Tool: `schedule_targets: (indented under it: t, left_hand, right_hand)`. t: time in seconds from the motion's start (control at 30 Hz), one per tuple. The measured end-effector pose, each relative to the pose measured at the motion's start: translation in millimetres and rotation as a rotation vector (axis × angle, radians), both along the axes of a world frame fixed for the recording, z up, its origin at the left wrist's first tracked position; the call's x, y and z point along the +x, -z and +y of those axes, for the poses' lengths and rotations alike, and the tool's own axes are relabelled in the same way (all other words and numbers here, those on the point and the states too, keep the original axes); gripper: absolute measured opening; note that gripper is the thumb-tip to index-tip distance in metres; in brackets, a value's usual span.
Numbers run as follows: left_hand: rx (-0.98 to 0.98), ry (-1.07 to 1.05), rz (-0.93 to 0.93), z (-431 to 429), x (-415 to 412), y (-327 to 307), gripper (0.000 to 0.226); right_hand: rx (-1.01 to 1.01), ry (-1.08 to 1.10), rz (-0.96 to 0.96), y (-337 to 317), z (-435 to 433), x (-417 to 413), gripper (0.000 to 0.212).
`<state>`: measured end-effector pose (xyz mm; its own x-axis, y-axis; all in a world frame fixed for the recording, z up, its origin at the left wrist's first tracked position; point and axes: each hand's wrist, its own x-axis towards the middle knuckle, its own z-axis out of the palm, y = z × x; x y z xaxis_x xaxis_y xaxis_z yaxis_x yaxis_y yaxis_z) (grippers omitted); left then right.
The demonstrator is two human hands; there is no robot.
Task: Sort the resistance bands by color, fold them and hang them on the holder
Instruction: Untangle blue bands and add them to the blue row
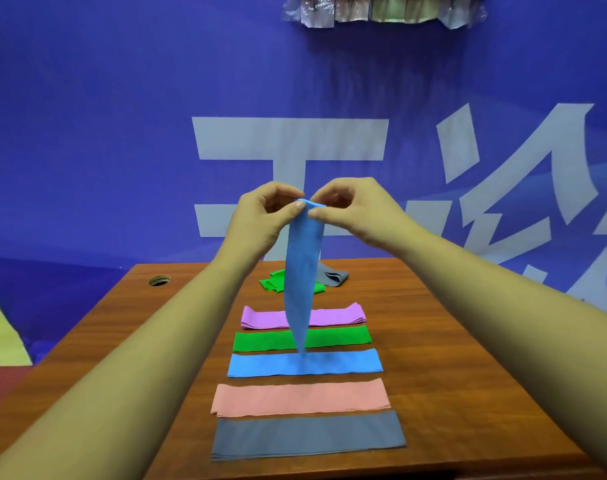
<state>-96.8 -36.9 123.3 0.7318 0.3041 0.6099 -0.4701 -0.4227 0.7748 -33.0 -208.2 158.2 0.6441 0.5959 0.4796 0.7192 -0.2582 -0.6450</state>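
Observation:
My left hand point(260, 216) and my right hand point(350, 209) both pinch the top end of a blue resistance band point(300, 282), which hangs straight down above the table. Under it lie five flat folded bands in a row from far to near: purple point(336, 315), green point(264, 341), blue point(343, 363), pink point(300, 396) and grey point(307, 436). Behind them sit a crumpled green band point(272, 282) and a crumpled grey band point(333, 277). No holder can be made out.
The wooden table point(451, 358) has a round cable hole point(159, 280) at its far left. A blue banner wall with large pale characters point(288, 140) stands behind. Clear plastic packets point(381, 8) hang at the top.

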Motion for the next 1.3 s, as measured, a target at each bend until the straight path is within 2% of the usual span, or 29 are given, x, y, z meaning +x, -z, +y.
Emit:
schedule_targets:
  t: [0.1,0.3,0.43,0.5,0.6,0.73,0.83,1.03,1.17,1.3]
  left_hand:
    - [0.0,-0.003,0.054,3.1,-0.7,6.5,0.009]
    - [-0.128,0.112,0.149,9.4,-4.8,26.8,0.02]
    - [-0.166,0.18,0.153,9.2,-2.6,31.9,0.019]
    - [-0.177,0.201,0.176,4.3,-1.2,35.1,0.015]
    - [-0.206,0.268,0.258,-2.8,-2.8,45.6,0.015]
    - [-0.113,0.331,0.48,-5.0,-12.3,70.3,0.015]
    - [-0.134,0.399,0.564,5.4,-18.6,97.2,0.011]
    - [-0.137,0.358,0.783,36.4,-37.2,137.4,0.024]
    - [-0.2,0.296,0.799,57.3,-47.5,158.2,0.008]
    - [-0.361,0.174,0.759,72.8,-54.8,170.2,0.016]
  right_hand:
    - [-0.049,0.069,-0.145,2.7,8.4,-0.4,0.012]
    - [0.016,0.071,-0.033,0.1,16.9,-1.5,0.009]
    - [-0.044,0.016,0.075,-0.1,16.6,-2.4,0.017]
    - [-0.084,0.037,0.026,1.4,18.9,-1.9,0.018]
    - [-0.019,0.11,-0.001,-0.8,23.3,0.3,0.014]
    - [0.138,0.195,0.113,-3.8,21.5,8.2,0.014]
    - [0.219,0.255,0.24,2.6,14.1,20.8,0.017]
    - [0.313,0.403,0.397,40.5,-7.4,51.7,0.017]
    - [0.388,0.494,0.475,70.7,-27.0,59.5,0.011]
    - [0.458,0.533,0.583,116.1,-43.7,52.6,0.023]
